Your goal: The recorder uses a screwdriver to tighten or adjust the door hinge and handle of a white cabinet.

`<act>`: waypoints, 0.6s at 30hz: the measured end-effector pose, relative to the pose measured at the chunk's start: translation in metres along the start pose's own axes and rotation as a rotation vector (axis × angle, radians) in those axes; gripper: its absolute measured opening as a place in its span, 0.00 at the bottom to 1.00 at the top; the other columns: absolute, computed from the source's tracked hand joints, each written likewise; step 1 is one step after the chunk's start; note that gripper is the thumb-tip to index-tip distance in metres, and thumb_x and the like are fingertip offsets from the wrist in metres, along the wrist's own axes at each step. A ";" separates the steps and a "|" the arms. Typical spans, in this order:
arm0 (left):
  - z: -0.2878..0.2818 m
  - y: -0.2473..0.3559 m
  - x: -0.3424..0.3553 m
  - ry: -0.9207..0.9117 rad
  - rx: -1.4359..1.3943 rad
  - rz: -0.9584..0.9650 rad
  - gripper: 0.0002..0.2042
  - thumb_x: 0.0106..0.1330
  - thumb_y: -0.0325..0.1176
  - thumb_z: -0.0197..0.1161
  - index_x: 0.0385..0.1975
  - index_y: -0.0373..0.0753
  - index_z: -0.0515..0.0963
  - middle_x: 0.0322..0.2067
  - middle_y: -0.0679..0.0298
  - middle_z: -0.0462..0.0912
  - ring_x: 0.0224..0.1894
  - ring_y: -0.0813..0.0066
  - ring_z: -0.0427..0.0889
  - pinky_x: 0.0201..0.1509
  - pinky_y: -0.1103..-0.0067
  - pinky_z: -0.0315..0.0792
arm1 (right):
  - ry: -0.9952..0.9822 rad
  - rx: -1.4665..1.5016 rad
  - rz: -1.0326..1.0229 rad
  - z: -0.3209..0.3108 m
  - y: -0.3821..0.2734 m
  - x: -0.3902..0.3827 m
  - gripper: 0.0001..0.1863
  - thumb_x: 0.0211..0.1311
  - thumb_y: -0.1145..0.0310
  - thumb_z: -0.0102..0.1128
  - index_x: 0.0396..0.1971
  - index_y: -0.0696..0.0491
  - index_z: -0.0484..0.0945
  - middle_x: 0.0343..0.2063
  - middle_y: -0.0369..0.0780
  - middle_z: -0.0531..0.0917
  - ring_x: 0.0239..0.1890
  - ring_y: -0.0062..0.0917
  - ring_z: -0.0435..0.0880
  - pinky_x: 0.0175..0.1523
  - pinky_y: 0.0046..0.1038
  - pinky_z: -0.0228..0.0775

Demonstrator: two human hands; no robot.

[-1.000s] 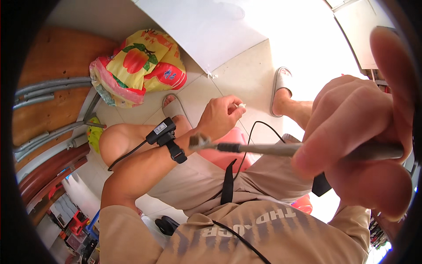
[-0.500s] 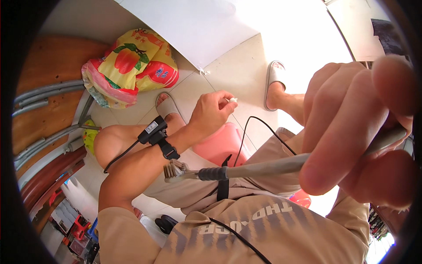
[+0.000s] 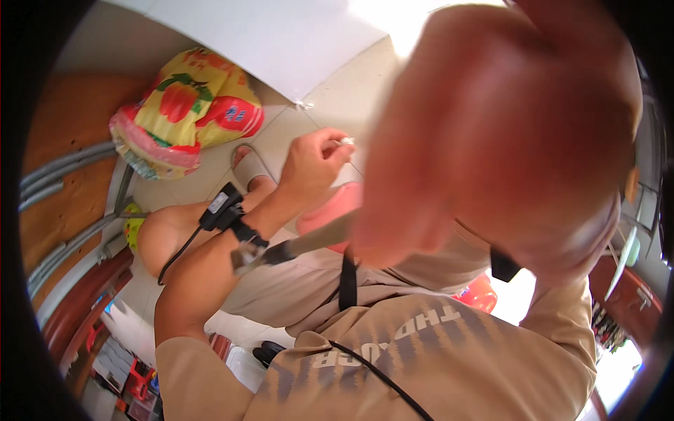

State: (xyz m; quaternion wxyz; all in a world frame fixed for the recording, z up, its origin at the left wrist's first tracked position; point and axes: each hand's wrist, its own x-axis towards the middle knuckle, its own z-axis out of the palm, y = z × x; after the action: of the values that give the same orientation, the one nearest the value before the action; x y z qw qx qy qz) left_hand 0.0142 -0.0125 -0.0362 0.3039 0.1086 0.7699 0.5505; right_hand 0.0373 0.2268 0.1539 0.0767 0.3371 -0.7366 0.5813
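Observation:
Close to the camera and blurred, my right hand (image 3: 491, 147) covers much of the right half of the view. It is closed around the grey handle of a small brush (image 3: 319, 237). The brush points left, its short-bristled head smeared by motion and overlapping my left forearm in the picture. Farther off, over the floor, my left hand (image 3: 309, 165) is closed in a pinch on a small white piece (image 3: 346, 141), whose kind I cannot make out. A black strapped device (image 3: 223, 207) with a cable sits on my left wrist.
A yellow and red printed bag (image 3: 186, 105) lies on the tiles at the upper left, by a brown board with metal tubes (image 3: 70, 172). A white panel (image 3: 267, 42) stands beyond. A pink plastic thing (image 3: 326, 214) is between my legs, and a red one (image 3: 479, 293) sits lower right.
My right hand has moved left and much nearer the camera, blurring. The brush head has shifted left and slightly up. My left hand keeps its pinch as the whole view shifts a little.

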 end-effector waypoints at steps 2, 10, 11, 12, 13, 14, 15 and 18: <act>-0.013 0.026 0.003 -0.130 -0.024 -0.067 0.12 0.67 0.33 0.65 0.40 0.28 0.81 0.25 0.55 0.87 0.26 0.79 0.83 0.32 0.78 0.76 | 0.005 -0.003 -0.012 -0.006 0.000 -0.001 0.18 0.68 0.78 0.51 0.56 0.67 0.68 0.27 0.50 0.86 0.19 0.26 0.83 0.22 0.25 0.75; -0.003 -0.010 0.005 0.008 0.047 0.006 0.12 0.67 0.32 0.66 0.41 0.27 0.81 0.27 0.54 0.88 0.29 0.73 0.88 0.34 0.78 0.78 | 0.040 0.006 -0.013 -0.002 -0.010 -0.003 0.17 0.68 0.78 0.51 0.55 0.67 0.68 0.27 0.50 0.86 0.20 0.27 0.83 0.23 0.26 0.75; -0.003 -0.009 0.005 0.012 0.047 0.000 0.12 0.67 0.32 0.66 0.41 0.27 0.81 0.27 0.54 0.88 0.29 0.73 0.88 0.34 0.78 0.78 | 0.050 0.002 -0.009 -0.003 -0.008 -0.002 0.17 0.68 0.78 0.51 0.54 0.67 0.68 0.27 0.50 0.86 0.20 0.27 0.83 0.23 0.26 0.75; -0.002 -0.008 0.005 0.002 0.049 0.025 0.13 0.67 0.32 0.66 0.41 0.27 0.81 0.27 0.54 0.88 0.30 0.74 0.88 0.35 0.78 0.78 | 0.066 -0.001 0.010 -0.002 -0.010 -0.003 0.17 0.68 0.78 0.51 0.54 0.67 0.69 0.27 0.50 0.86 0.20 0.27 0.83 0.23 0.26 0.75; 0.003 -0.004 0.010 -0.020 0.045 0.064 0.13 0.67 0.32 0.66 0.41 0.27 0.81 0.28 0.54 0.88 0.31 0.74 0.88 0.36 0.79 0.78 | 0.094 -0.014 0.044 -0.004 -0.008 -0.006 0.17 0.68 0.78 0.51 0.54 0.67 0.69 0.27 0.50 0.86 0.20 0.27 0.83 0.23 0.26 0.75; 0.008 0.002 0.012 -0.046 0.023 0.042 0.13 0.66 0.32 0.66 0.41 0.26 0.81 0.28 0.54 0.88 0.31 0.74 0.88 0.37 0.79 0.78 | 0.101 -0.032 0.067 -0.006 -0.010 -0.007 0.17 0.68 0.78 0.52 0.54 0.67 0.69 0.27 0.50 0.86 0.21 0.27 0.83 0.23 0.26 0.75; 0.011 0.006 0.016 -0.056 0.022 0.048 0.13 0.66 0.32 0.66 0.42 0.26 0.80 0.28 0.54 0.88 0.31 0.74 0.88 0.37 0.79 0.78 | 0.111 -0.045 0.089 -0.006 -0.008 -0.008 0.17 0.68 0.78 0.52 0.54 0.67 0.69 0.27 0.50 0.86 0.21 0.27 0.83 0.24 0.26 0.75; 0.000 -0.001 0.008 -0.034 0.064 0.025 0.13 0.66 0.32 0.66 0.42 0.26 0.80 0.28 0.54 0.88 0.31 0.74 0.88 0.37 0.79 0.78 | 0.066 -0.017 0.100 0.012 0.007 -0.010 0.16 0.67 0.78 0.52 0.53 0.67 0.69 0.27 0.51 0.86 0.21 0.27 0.83 0.24 0.26 0.76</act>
State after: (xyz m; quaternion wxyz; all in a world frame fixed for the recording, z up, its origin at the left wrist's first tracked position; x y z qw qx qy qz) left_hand 0.0083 -0.0087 -0.0396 0.3066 0.1372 0.7803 0.5275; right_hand 0.0446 0.2212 0.1398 0.0747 0.2797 -0.7545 0.5890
